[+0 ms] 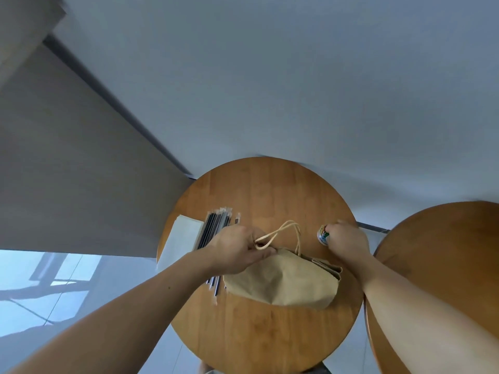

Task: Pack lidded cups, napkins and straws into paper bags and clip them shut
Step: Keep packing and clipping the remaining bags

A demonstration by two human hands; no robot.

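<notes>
A brown paper bag [283, 279] stands on the round wooden table [256, 190], its top pressed together and its cord handles sticking up. My left hand [237, 249] pinches the bag's top edge at the left, by the handles. My right hand [348, 238] reaches into a small container of coloured clips [322, 234] at the table's right; its fingertips are hidden there. Wrapped black straws [213, 230] lie in a bundle left of the bag, partly under my left hand. White napkins [182, 241] are stacked at the table's left edge. No cup shows.
A second round wooden table [445, 252] stands close on the right, almost touching the first. A grey wall runs behind both tables. Pale floor tiles show at the lower left.
</notes>
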